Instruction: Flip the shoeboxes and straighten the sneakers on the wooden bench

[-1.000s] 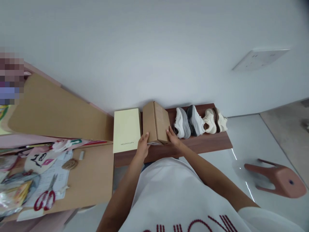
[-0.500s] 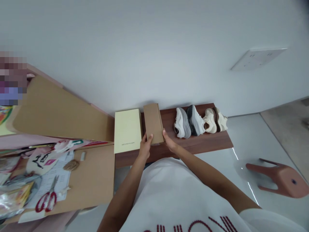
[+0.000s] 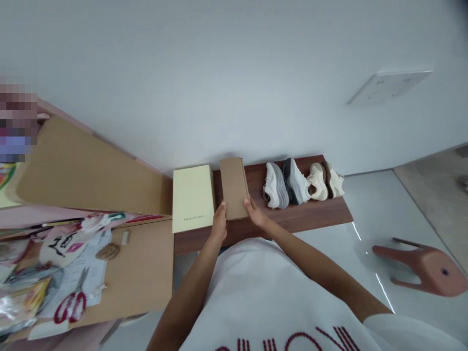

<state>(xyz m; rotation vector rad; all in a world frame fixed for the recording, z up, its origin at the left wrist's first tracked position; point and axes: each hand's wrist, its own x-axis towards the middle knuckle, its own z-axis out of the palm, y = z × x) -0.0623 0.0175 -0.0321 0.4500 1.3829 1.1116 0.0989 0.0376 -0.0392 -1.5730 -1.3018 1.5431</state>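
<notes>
Between my hands is a brown cardboard box [image 3: 234,187], closed, over a dark wooden shelf top [image 3: 307,214]. My left hand [image 3: 220,223] grips its near left edge, thumb along the side. On the near right edge, my right hand [image 3: 256,213] holds it with the thumb on top; the other fingers are partly hidden. Whether the box rests on the wood or is slightly raised, I cannot tell. Just left of it sits a pale yellow box [image 3: 193,197] with printed lettering. To the right stand grey and white sneakers [image 3: 277,186] and cream shoes [image 3: 319,182].
At the left, a desk [image 3: 144,263] carries red-handled scissors [image 3: 71,304], papers and plastic packets. A cardboard panel [image 3: 95,170] rises behind it. On the floor at right is a reddish-brown stool [image 3: 427,268]. A white wall [image 3: 234,87] with a socket plate [image 3: 391,87] stands behind the shelf.
The brown box has shifted slightly right, away from the yellow box. My left thumb has moved from its top to its side edge, and my right thumb now lies on top.
</notes>
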